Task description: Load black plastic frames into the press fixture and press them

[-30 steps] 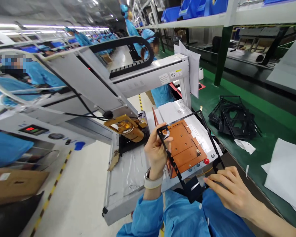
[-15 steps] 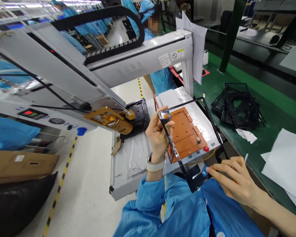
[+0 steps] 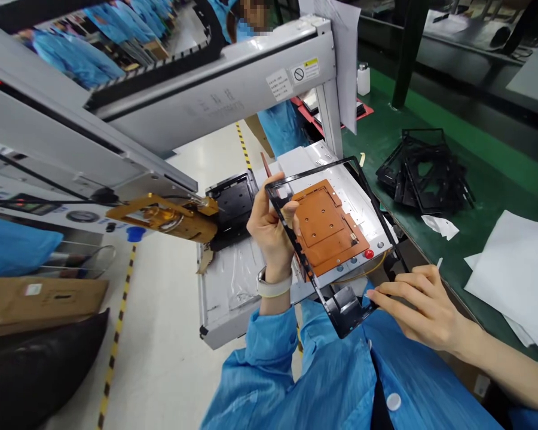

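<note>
A thin black frame (image 3: 312,279) is held up in front of me, tilted, with a wide opening. My left hand (image 3: 274,230) grips its upper left corner, the thumb reaching over the edge. At its lower edge the fingers of my right hand (image 3: 415,301) are pressed on the rim. Through the opening an orange fixture plate (image 3: 325,230) shows on the machine bed. Left of it, a black part (image 3: 234,206) lies in a second fixture beside the brass-coloured dispensing head (image 3: 179,224).
Several black frames (image 3: 425,176) are piled on the green bench (image 3: 457,242) at the right, near white sheets (image 3: 515,269). A grey machine beam (image 3: 233,98) spans above. A person in blue (image 3: 282,128) stands behind it. Cardboard boxes (image 3: 40,298) are at far left.
The view has shifted, so the machine appears further left and higher. Both hands still hold the black frame, which has tilted slightly.
</note>
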`<state>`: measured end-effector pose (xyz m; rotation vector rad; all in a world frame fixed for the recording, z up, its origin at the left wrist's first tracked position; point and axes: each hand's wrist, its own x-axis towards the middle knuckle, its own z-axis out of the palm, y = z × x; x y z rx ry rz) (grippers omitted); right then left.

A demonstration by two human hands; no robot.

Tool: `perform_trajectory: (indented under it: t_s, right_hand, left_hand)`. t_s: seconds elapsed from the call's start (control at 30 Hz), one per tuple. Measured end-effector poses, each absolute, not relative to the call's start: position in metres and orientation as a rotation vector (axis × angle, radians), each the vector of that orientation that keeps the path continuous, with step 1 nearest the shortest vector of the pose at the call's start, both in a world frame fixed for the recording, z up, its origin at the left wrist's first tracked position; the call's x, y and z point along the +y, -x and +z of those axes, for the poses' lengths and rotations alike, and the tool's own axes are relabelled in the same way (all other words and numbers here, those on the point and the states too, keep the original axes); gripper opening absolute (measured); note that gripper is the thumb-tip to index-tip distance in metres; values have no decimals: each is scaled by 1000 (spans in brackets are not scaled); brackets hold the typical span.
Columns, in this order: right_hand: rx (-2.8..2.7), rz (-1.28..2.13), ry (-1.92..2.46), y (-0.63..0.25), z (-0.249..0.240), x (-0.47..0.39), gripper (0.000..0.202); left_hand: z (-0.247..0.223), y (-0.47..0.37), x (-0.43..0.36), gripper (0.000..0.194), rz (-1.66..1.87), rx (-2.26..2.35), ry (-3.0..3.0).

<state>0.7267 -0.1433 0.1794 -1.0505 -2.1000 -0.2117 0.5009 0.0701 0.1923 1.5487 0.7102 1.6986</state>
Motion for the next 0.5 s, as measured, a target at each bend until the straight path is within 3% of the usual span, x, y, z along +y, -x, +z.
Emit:
perform_trajectory:
  t_s: [0.37,0.5]
  right_hand:
    - [-2083,-169,1081,-732,180,-146,22]
    - [-2030,-101,1162,-748,182,-142,15]
  left_hand:
    - [185,-503,70,64,1564,867,-1617]
    - [193,-502,69,80,1514,854,-1780]
